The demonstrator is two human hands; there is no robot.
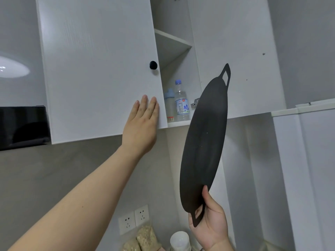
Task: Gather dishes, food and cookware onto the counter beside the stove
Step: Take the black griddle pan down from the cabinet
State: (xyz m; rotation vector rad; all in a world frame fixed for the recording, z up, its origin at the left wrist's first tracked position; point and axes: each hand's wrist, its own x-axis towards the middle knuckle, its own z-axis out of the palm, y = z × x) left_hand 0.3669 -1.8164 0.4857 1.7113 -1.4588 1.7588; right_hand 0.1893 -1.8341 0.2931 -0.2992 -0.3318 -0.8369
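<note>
My right hand (210, 225) grips a flat black griddle pan (204, 142) by its lower loop handle and holds it upright, edge-on, in front of the open wall cabinet. The pan's other loop handle points up. My left hand (143, 124) lies flat with straight fingers against the lower right corner of the white cabinet door (97, 69), which stands partly open. A black knob (153, 65) sits near the door's right edge.
Inside the cabinet, a clear water bottle (181, 104) and a blue-capped bottle (170, 105) stand on the bottom shelf. A black range hood (23, 127) is at left. Wall sockets (134, 219), bags of grain (145, 238) and a white-lidded container (180, 240) are below.
</note>
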